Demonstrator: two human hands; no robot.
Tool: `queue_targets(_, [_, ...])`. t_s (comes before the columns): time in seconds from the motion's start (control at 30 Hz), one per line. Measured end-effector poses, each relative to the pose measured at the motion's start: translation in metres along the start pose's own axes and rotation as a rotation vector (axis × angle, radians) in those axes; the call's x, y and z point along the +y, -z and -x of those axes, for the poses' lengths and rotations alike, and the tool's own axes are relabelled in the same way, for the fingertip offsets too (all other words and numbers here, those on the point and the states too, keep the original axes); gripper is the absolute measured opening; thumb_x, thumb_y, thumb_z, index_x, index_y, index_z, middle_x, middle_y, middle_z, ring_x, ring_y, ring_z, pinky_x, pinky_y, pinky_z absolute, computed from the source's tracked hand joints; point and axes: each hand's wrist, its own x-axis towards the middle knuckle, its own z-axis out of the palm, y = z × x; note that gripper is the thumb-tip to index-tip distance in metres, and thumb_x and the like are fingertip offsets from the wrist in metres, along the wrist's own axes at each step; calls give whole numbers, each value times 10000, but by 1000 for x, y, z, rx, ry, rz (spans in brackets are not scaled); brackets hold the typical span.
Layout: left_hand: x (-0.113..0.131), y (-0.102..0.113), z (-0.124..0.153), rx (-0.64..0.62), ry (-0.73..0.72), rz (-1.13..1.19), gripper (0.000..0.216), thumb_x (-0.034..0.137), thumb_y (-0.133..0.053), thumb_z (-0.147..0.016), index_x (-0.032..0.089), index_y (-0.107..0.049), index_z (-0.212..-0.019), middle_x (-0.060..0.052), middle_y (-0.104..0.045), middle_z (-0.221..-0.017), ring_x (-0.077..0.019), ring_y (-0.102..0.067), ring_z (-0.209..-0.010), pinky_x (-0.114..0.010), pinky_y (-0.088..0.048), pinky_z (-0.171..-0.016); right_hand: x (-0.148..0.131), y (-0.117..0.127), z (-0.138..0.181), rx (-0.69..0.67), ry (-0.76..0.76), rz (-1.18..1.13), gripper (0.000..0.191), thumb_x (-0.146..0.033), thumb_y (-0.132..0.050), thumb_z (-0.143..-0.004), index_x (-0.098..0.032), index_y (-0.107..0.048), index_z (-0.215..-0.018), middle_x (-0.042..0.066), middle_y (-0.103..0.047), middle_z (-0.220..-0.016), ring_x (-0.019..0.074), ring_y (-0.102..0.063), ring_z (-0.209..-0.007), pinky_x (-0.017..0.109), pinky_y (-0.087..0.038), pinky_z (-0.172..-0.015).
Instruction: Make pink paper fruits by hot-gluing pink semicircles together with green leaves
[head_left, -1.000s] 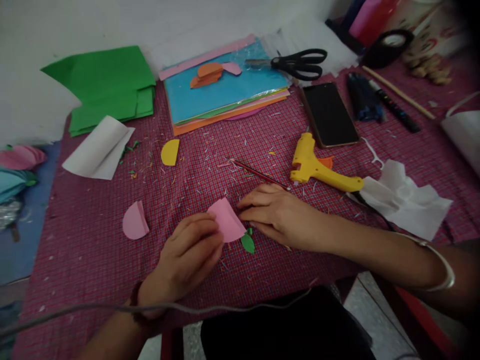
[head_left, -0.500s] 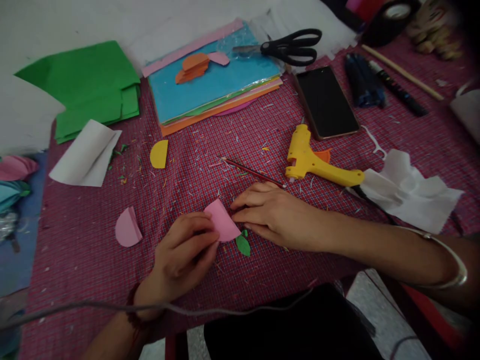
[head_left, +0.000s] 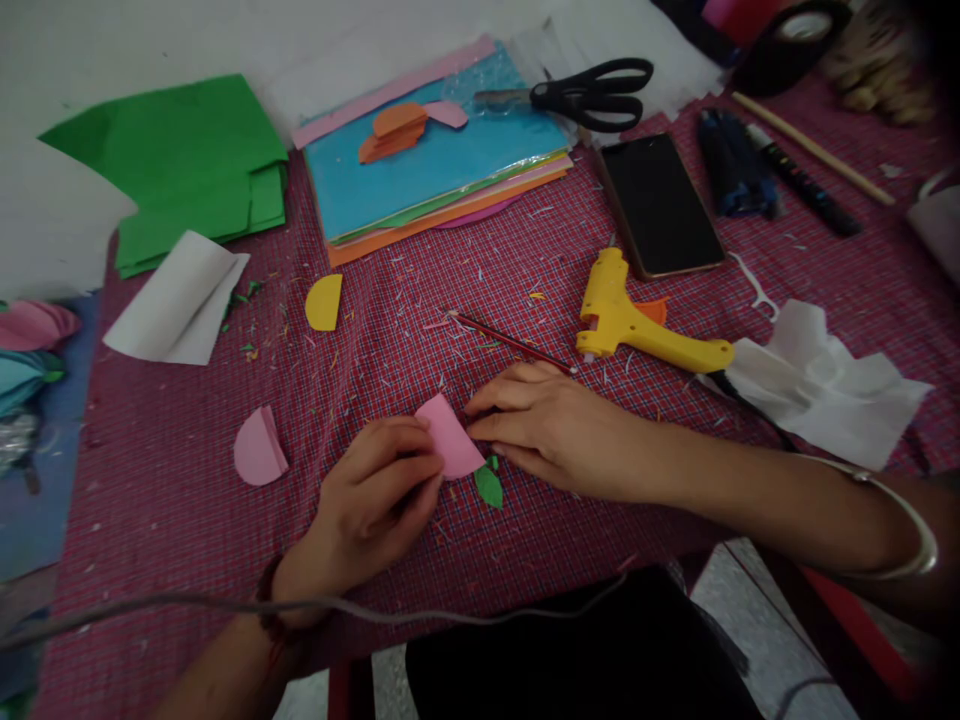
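Note:
My left hand pinches the near edge of a folded pink paper piece on the red checked cloth. My right hand rests just right of it, fingers together and pressing on the pink piece's right edge. A small green paper leaf lies under the pink piece, between both hands. A red pencil lies just beyond my right hand. A yellow glue gun lies to the right of the pencil.
A pink half-circle and a yellow half-circle lie at left. Green sheets, white paper, a coloured paper stack, scissors, a phone, markers and white tissue surround. A cable crosses near.
Both hands stay on the pink piece, with my left fingers shifting slightly along its edge. The view has tilted a little; nothing else on the cloth moved.

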Motion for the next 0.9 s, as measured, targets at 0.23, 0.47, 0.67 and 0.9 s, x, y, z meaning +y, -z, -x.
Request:
queue_targets(0.23, [-1, 0, 0, -18, 7, -3, 261, 30, -617, -790, 211, -614, -979, -43, -617, -995, -192, -602, -977, -399, -544, -834, -2, 1, -1, 10, -20, -18, 223, -195, -511, -929, -182, -684, -1068, 67, -656, -1110, 217, -542, -1030, 398, -388, -909])
queue_targets(0.47, [-4, -1, 1, -3, -19, 1, 234, 27, -627, -778, 182, -625, -953, -59, -621, -990, -201, -616, -972, -396, -542, -843, -2, 0, 0, 17, -24, -27, 237, -182, -496, -926, -172, -672, -1084, 70, -661, -1114, 227, -545, -1039, 418, -391, -925])
queue_targets(0.67, [-6, -1, 0, -1, -57, 20, 231, 24, -661, -757, 157, -631, -943, -68, -626, -977, -205, -612, -969, -385, -534, -837, 0, 2, 1, 44, 8, -76, 233, -157, -505, -917, -174, -688, -1060, 65, -659, -1081, 203, -555, -1006, 383, -400, -914])
queue_targets(0.9, [-9, -4, 1, 6, -80, -12, 222, 79, -712, -752, 166, -628, -939, -55, -626, -978, -186, -609, -949, -364, -536, -829, 0, 3, 0, 40, 4, -72, 158, -217, -558, -909, -178, -704, -953, 56, -661, -1059, 204, -560, -995, 380, -389, -910])
